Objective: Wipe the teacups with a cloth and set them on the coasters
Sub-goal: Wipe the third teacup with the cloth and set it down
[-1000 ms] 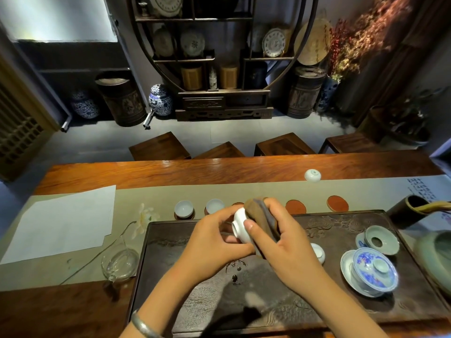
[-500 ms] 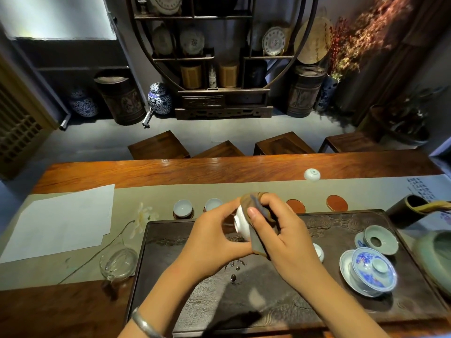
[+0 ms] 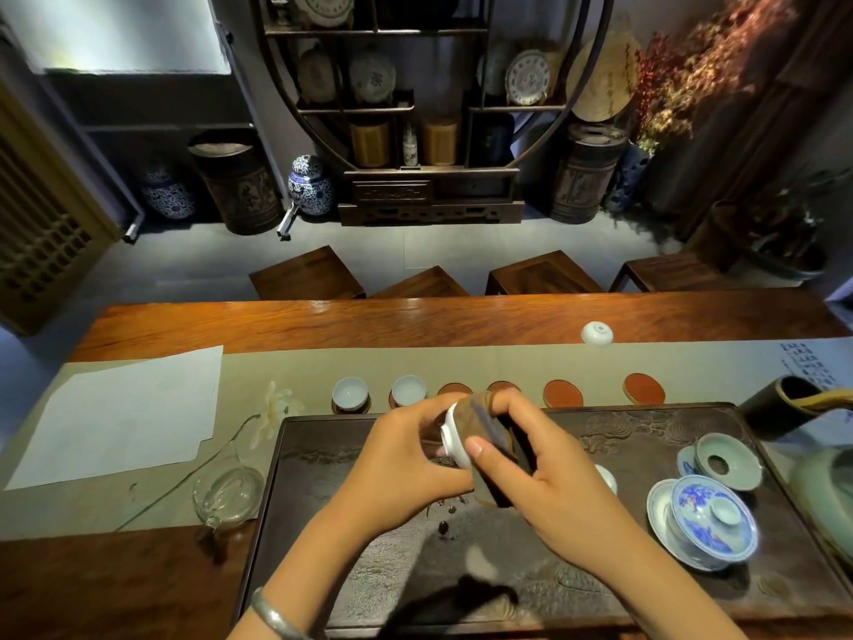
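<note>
Two teacups on coasters, bench left-centre. Left hand: grip closed on white teacup, tilted, above dark tea tray. Right hand: grip closed on brown cloth, pressed over that cup. Bare coasters rightward.

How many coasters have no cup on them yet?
4: bare red-brown coasters in the row past the tray, at (both partly hidden by the hands), and.

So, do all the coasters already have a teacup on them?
No, only two teacups sit on coasters; several red coasters remain bare.
</note>
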